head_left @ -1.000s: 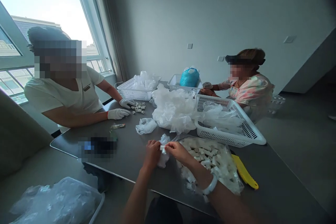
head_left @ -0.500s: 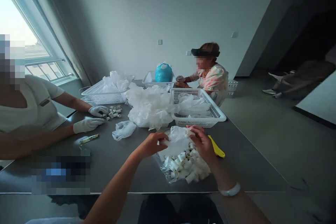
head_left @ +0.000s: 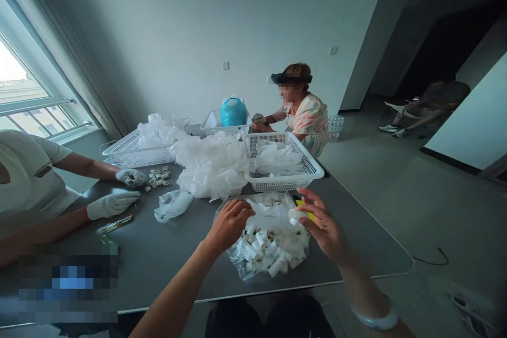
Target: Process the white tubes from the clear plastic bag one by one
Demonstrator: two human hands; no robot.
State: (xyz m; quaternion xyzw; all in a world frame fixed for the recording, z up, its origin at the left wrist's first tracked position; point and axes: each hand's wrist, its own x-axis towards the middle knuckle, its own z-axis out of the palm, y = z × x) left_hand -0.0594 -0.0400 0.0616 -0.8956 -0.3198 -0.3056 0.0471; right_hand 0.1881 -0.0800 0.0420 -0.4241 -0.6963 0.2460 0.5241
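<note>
The right grip (head_left: 327, 228), fingers parted, has a white piece (head_left: 293, 216) at its fingertips; whether it grasps it cannot be told. The left grip (head_left: 229, 224) curls beside the transparent bag (head_left: 244, 275) of tubes (head_left: 259, 245), its hold unclear. The surface (head_left: 356, 232) extends right to its edge.

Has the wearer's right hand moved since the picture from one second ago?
Yes, rightward. Judged against the rightmost white basket on the table, the right hand was left of its near-left corner; now it is in front of its right-hand part.
</note>
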